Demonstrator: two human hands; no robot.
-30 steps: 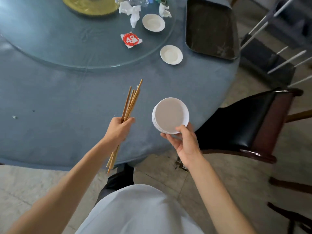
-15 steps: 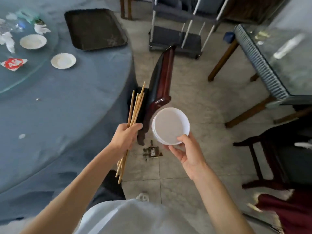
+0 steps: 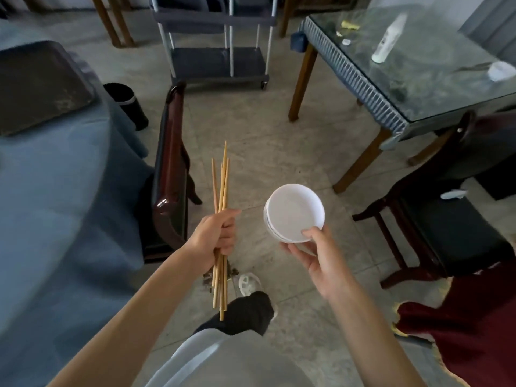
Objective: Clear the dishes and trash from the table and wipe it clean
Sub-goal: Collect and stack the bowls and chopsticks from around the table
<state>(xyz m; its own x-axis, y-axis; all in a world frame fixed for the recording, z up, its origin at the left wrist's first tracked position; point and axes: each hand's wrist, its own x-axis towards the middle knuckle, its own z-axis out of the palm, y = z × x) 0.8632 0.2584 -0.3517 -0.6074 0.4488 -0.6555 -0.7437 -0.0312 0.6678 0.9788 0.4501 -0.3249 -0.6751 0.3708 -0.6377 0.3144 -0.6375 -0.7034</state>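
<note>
My left hand [image 3: 216, 234] is closed around a bundle of several wooden chopsticks [image 3: 222, 188], held upright over the floor. My right hand [image 3: 321, 258] grips a small stack of white bowls [image 3: 293, 212] by the near rim, open side facing up. Both hands are over the tiled floor, to the right of the round table with the blue cloth [image 3: 55, 208]. A dark tray [image 3: 36, 85] lies on that table at the left.
A dark wooden chair [image 3: 170, 174] stands against the round table. Behind it is a black bin [image 3: 125, 104]. A grey wheeled cart [image 3: 217, 51] stands ahead. A glass-topped table [image 3: 413, 68] and a black-seated chair [image 3: 446, 224] are at the right. Debris lies on the floor near my foot.
The view has swung right, away from the round table toward the floor, cart and second table. Both hands keep their hold on the chopsticks and the bowls.
</note>
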